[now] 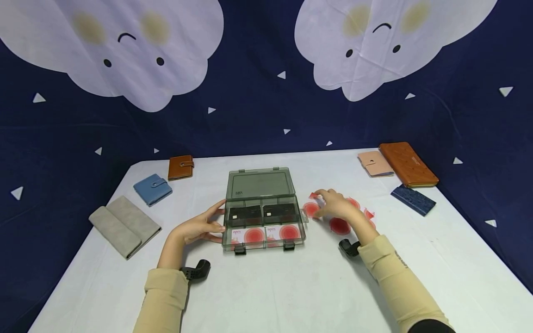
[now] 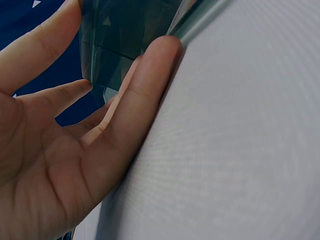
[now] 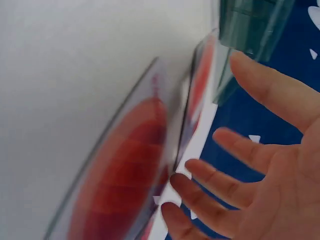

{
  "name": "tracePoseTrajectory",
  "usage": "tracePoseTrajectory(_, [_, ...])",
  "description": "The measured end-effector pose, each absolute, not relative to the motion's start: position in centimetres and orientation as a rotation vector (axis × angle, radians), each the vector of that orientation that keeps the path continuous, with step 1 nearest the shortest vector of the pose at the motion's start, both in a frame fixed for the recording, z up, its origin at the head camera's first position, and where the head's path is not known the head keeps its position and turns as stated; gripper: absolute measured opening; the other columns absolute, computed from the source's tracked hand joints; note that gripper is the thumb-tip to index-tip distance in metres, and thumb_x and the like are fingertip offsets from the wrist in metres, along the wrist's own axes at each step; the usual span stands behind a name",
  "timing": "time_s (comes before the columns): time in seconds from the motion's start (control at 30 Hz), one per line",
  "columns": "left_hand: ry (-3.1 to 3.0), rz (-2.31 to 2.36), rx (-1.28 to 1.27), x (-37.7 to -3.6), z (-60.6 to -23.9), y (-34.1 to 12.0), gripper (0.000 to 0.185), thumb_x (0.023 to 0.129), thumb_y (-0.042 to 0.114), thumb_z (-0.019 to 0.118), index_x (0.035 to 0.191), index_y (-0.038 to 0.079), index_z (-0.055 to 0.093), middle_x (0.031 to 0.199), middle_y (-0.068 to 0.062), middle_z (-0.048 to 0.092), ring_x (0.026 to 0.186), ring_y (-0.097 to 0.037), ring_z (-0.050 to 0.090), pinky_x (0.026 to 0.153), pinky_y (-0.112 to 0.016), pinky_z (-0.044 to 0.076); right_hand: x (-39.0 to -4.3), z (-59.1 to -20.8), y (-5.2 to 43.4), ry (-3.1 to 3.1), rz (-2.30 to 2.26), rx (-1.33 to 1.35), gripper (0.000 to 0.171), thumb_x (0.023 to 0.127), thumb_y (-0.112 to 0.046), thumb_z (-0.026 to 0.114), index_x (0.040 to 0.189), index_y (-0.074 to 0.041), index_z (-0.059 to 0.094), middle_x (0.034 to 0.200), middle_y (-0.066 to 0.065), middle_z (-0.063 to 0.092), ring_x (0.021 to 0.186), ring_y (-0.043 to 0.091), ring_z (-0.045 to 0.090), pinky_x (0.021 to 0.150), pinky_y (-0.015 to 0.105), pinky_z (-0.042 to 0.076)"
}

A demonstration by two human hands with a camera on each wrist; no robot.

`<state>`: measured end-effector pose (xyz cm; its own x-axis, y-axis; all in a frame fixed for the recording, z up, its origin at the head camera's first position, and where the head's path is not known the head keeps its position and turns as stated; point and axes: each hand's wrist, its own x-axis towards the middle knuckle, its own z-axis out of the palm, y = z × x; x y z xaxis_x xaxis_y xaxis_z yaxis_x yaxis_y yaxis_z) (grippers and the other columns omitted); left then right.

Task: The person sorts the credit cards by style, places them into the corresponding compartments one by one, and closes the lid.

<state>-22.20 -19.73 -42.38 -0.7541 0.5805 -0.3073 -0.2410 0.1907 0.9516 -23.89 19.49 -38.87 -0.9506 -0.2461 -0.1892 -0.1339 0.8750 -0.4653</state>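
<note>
Smoky green-grey plastic meets my left hand (image 1: 199, 227): my fingers lie straight and relaxed against the left wall of the open storage box (image 1: 263, 217), and the left wrist view shows my fingertips (image 2: 161, 50) touching its lower edge where it meets the white worktop (image 1: 291, 286). My right hand (image 1: 339, 206) rests with loosely spread fingers on the loose red-circle cards (image 1: 339, 225), scattered just beside the box at its 3 o'clock; the right wrist view shows my fingers (image 3: 210, 180) apart, tips at the edge of one card, gripping nothing. Inside the box the near compartments hold more red-circle cards (image 1: 254, 234), the far ones dark cards (image 1: 262, 213); its lid stands open at 12 o'clock. Further out, at 9 to 10 o'clock, lie a grey wallet (image 1: 124, 225), a blue wallet (image 1: 152, 188) and a brown wallet (image 1: 181, 167). At 1 to 2 o'clock lie a pink wallet (image 1: 375, 163), a long orange wallet (image 1: 408, 164) and a navy wallet (image 1: 413, 199).
</note>
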Motion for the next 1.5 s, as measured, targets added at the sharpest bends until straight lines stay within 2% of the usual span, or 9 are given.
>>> tracePoseTrajectory(0.27, [1.813, 1.646, 0.314, -22.3, -42.5, -19.8, 0.093, 0.087, 0.000, 0.060, 0.150, 0.023, -0.005, 0.149, -0.021, -0.004, 0.081, -0.014, 0.054, 0.083, -0.047, 0.053, -24.4, -39.3, 19.3, 2.837, -0.399, -0.207, 0.090, 0.065, -0.033, 0.080, 0.138, 0.000, 0.037, 0.127, 0.030, 0.041, 0.112, 0.047, 0.039, 0.089, 0.061, 0.040])
tracePoseTrajectory(0.5, [1.823, 1.637, 0.301, -22.1, -42.3, -19.7, 0.092, 0.087, 0.001, 0.060, 0.150, 0.022, -0.004, 0.150, -0.021, -0.004, 0.084, -0.015, 0.054, 0.083, -0.046, 0.053, -25.0, -39.3, 19.5, 2.813, -0.335, -0.095, 0.077, 0.061, -0.037, 0.083, 0.118, 0.005, 0.052, 0.113, 0.027, 0.046, 0.107, 0.043, 0.039, 0.087, 0.064, 0.037])
tracePoseTrajectory(0.6, [1.824, 1.637, 0.298, -22.1, -42.2, -19.6, 0.092, 0.087, 0.001, 0.060, 0.150, 0.022, -0.004, 0.150, -0.021, -0.004, 0.084, -0.015, 0.054, 0.083, -0.046, 0.053, -25.0, -39.3, 19.8, 2.815, -0.345, -0.073, 0.078, 0.060, -0.036, 0.084, 0.116, 0.006, 0.051, 0.114, 0.027, 0.044, 0.108, 0.044, 0.039, 0.086, 0.064, 0.037])
tracePoseTrajectory(0.73, [1.828, 1.635, 0.292, -22.1, -42.2, -19.6, 0.092, 0.087, 0.001, 0.060, 0.150, 0.022, -0.004, 0.150, -0.021, -0.003, 0.084, -0.015, 0.054, 0.083, -0.046, 0.054, -24.9, -39.1, 20.1, 2.819, -0.479, -0.070, 0.084, 0.058, -0.025, 0.084, 0.124, 0.003, 0.040, 0.116, 0.029, 0.045, 0.107, 0.045, 0.041, 0.082, 0.060, 0.041])
tracePoseTrajectory(0.9, [1.825, 1.641, 0.285, -22.2, -42.2, -19.6, 0.093, 0.086, 0.001, 0.060, 0.150, 0.022, -0.004, 0.150, -0.020, -0.002, 0.084, -0.015, 0.054, 0.083, -0.047, 0.054, -25.0, -38.9, 20.3, 2.751, -0.799, -0.156, 0.082, 0.061, 0.003, 0.073, 0.127, -0.002, 0.026, 0.086, 0.021, 0.055, 0.075, 0.031, 0.052, 0.062, 0.036, 0.047])
tracePoseTrajectory(1.03, [1.821, 1.641, 0.289, -22.2, -42.3, -19.6, 0.093, 0.086, 0.001, 0.061, 0.150, 0.022, -0.004, 0.150, -0.021, -0.002, 0.084, -0.015, 0.054, 0.082, -0.047, 0.054, -25.0, -39.1, 20.7, 2.671, -1.034, -0.180, 0.076, 0.065, 0.012, 0.061, 0.129, -0.002, 0.021, 0.074, 0.017, 0.051, 0.057, 0.021, 0.051, 0.052, 0.029, 0.047])
tracePoseTrajectory(1.3, [1.822, 1.635, 0.301, -22.2, -42.3, -19.6, 0.093, 0.086, 0.001, 0.060, 0.150, 0.021, -0.004, 0.150, -0.021, -0.002, 0.085, -0.015, 0.054, 0.082, -0.046, 0.054, -25.1, -39.2, 21.1, 2.482, -1.432, -0.127, 0.074, 0.074, 0.019, 0.050, 0.135, -0.001, 0.013, 0.104, 0.028, 0.044, 0.071, 0.025, 0.053, 0.061, 0.033, 0.053])
tracePoseTrajectory(1.4, [1.828, 1.631, 0.303, -22.2, -42.3, -19.6, 0.093, 0.086, 0.001, 0.060, 0.150, 0.021, -0.004, 0.150, -0.021, -0.002, 0.085, -0.015, 0.054, 0.081, -0.045, 0.054, -25.0, -38.8, 20.9, 2.466, -1.509, -0.102, 0.072, 0.076, 0.019, 0.050, 0.135, 0.002, 0.013, 0.100, 0.025, 0.045, 0.073, 0.023, 0.053, 0.063, 0.032, 0.053])
tracePoseTrajectory(1.5, [1.833, 1.628, 0.304, -22.2, -42.2, -19.6, 0.092, 0.086, 0.001, 0.060, 0.150, 0.021, -0.004, 0.150, -0.021, -0.002, 0.085, -0.015, 0.054, 0.081, -0.044, 0.055, -24.9, -38.3, 20.5, 2.446, -1.577, -0.096, 0.059, 0.077, 0.016, 0.050, 0.128, 0.009, 0.021, 0.092, 0.017, 0.043, 0.070, 0.017, 0.051, 0.063, 0.028, 0.052])
